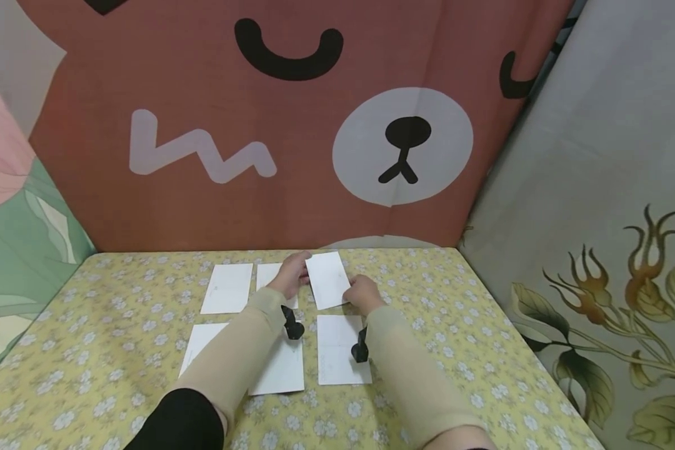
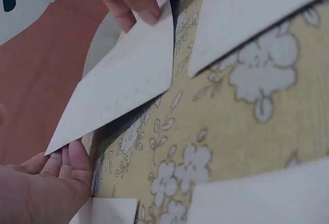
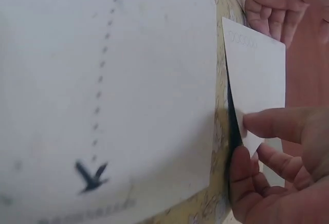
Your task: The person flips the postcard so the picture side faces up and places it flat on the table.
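Observation:
A white card (image 1: 327, 281) is held tilted over the far part of the table, one edge lifted off the cloth. Its lower side shows a row of faint small circles in the left wrist view. My right hand (image 1: 365, 294) pinches the card's near right corner between thumb (image 3: 267, 123) and fingers. At the opposite end, the fingertips of my left hand (image 1: 289, 275) touch the card's edge from beneath, with the fingers (image 2: 64, 162) loosely extended. In the right wrist view, a nearer card (image 3: 154, 90) bears a dotted line and a small dark bird.
Several more white cards lie in two rows: one at the far left (image 1: 227, 287), one partly behind my left hand (image 1: 268, 275), others in the near row (image 1: 344, 369). A yellow floral cloth (image 1: 118, 350) covers the table. A bear-print curtain (image 1: 202, 212) hangs along the back edge.

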Demonstrator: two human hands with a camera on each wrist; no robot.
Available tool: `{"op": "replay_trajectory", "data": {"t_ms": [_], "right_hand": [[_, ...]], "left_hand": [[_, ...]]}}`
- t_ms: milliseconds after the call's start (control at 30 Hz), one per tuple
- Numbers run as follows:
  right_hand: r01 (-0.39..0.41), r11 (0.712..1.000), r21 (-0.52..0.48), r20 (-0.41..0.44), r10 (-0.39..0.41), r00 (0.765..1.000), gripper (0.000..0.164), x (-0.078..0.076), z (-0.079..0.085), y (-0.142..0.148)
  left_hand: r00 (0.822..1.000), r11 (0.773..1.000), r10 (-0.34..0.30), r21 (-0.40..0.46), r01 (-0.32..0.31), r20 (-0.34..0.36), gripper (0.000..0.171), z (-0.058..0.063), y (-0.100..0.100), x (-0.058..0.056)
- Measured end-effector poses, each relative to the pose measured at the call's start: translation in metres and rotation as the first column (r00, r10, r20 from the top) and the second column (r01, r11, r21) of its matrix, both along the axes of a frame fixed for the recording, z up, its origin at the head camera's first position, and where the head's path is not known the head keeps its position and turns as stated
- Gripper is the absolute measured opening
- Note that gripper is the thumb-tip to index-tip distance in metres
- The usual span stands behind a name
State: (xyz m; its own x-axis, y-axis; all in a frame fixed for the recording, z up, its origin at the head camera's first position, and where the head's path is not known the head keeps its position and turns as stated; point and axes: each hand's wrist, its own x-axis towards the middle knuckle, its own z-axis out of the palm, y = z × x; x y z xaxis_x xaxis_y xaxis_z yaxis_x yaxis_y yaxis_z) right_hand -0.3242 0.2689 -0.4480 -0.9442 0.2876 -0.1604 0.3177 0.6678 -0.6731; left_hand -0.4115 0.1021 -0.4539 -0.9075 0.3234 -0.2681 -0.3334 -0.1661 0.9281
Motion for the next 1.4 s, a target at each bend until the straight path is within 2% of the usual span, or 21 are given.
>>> {"op": "replay_trajectory", "data": {"t_ms": [233,433,567,733,833,967,1000,1067,1167,1267,1400], "right_hand": [[0.051,0.997,-0.051,-0.040,-0.054,0.998,0.035,0.005,-0.002,0.009],[0.031,0.995,-0.097,-0.068,-0.038,0.997,0.037,0.010,-0.001,0.016],[0.004,0.987,-0.158,-0.075,-0.017,0.997,0.039,0.014,-0.002,0.020],[0.000,0.954,-0.301,-0.065,-0.021,0.998,0.045,0.019,-0.002,0.022],[0.002,0.940,-0.342,-0.068,-0.027,0.997,0.046,0.021,-0.002,0.023],[0.002,0.923,-0.385,-0.072,-0.032,0.997,0.025,0.020,-0.002,0.025],[-0.010,0.915,-0.404,-0.069,-0.020,0.997,0.022,0.019,-0.002,0.026],[-0.035,0.889,-0.456,-0.069,0.004,0.998,0.028,0.019,-0.001,0.026],[-0.068,0.839,-0.540,-0.062,0.041,0.997,0.032,0.019,0.005,0.023],[-0.061,0.772,-0.632,-0.059,0.031,0.998,0.032,0.021,0.009,0.019],[-0.044,0.654,-0.756,-0.025,0.038,0.999,0.037,0.022,0.010,0.018]], "left_hand": [[0.998,0.996,0.021,-0.090,-0.025,-0.051,0.048,-0.002,-0.002,0.001],[0.991,0.994,0.082,-0.061,-0.088,-0.107,0.043,-0.004,-0.001,0.003],[0.987,0.994,0.096,-0.037,-0.101,-0.131,0.036,-0.004,0.000,0.004],[0.984,0.995,0.070,-0.059,-0.081,-0.165,0.027,-0.003,-0.003,0.007],[0.982,0.994,0.042,-0.087,-0.059,-0.186,0.023,-0.002,-0.006,0.008],[0.978,0.993,-0.027,-0.122,0.002,-0.205,0.019,0.002,-0.007,0.010],[0.975,0.992,-0.050,-0.127,0.022,-0.219,0.017,0.003,-0.006,0.010],[0.965,0.991,-0.085,-0.123,0.055,-0.249,0.010,0.005,-0.003,0.011],[0.953,0.993,-0.109,-0.084,0.089,-0.282,0.003,0.007,0.001,0.010],[0.955,0.993,-0.119,-0.045,0.111,-0.270,0.007,0.008,0.004,0.012],[0.958,0.983,-0.180,-0.081,0.165,-0.224,0.029,0.007,0.006,0.016]]}}
